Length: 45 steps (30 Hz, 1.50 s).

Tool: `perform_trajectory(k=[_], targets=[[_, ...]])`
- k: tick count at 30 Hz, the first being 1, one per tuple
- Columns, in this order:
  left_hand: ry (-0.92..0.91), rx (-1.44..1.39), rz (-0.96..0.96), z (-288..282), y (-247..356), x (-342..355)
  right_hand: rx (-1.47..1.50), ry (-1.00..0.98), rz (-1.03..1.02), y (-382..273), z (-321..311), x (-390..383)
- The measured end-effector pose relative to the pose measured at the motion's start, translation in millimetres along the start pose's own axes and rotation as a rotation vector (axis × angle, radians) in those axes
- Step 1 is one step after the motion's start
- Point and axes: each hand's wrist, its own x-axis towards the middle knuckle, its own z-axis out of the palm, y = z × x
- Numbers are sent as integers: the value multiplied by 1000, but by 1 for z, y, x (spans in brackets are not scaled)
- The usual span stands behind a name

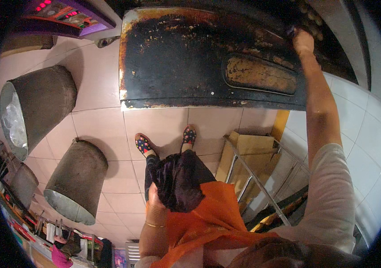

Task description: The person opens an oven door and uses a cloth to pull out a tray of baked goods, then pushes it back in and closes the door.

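A bunched dark velvety cloth [177, 183] hangs in front of my lap, with the fingers of my left hand [155, 196] closed round its left side. My right arm stretches out to the far right. There my right hand [304, 43] is curled at the edge of a large dark panel [172, 58], holding something small and dark that I cannot make out. Brown, scorched-looking patches and worn edges mark the panel. A rounded inset [262, 75] lies in its right part, near my right forearm.
Two grey bins stand on the tiled floor at left; the farther bin [43, 96] has clear plastic inside, the nearer bin [79, 181] is closer to me. A metal rack [255, 178] with cardboard [246, 156] is at right. A purple-framed lit panel [72, 18] is at far left.
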Motion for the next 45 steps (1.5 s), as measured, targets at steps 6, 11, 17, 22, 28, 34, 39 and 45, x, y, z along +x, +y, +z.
perform_trajectory(k=[6, 11, 17, 22, 28, 34, 39, 45], targets=[[-26, -102, -41, 41, 17, -4, -201, 405, -285, -18, 10, -92], [-202, 377, 30, 56, 34, -36, 251, 415, -185, -26, 34, -170], [-20, 284, -144, 73, 31, -55, 452, 510, -188, -59, 21, -266], [-14, 347, -152, 97, 20, -58, 524, 476, -198, -59, 43, -310], [-71, 481, -8, 109, -1, -36, 734, 389, -167, -52, 29, -367], [-142, 540, 39, 135, -22, -25, 1240, 219, 518, 38, 95, -383], [-92, 585, 33, 139, -37, -16, 1065, 412, 612, 183, 143, -349], [61, 622, -164, 121, -56, -25, 589, 74, 444, 224, 174, -288]])
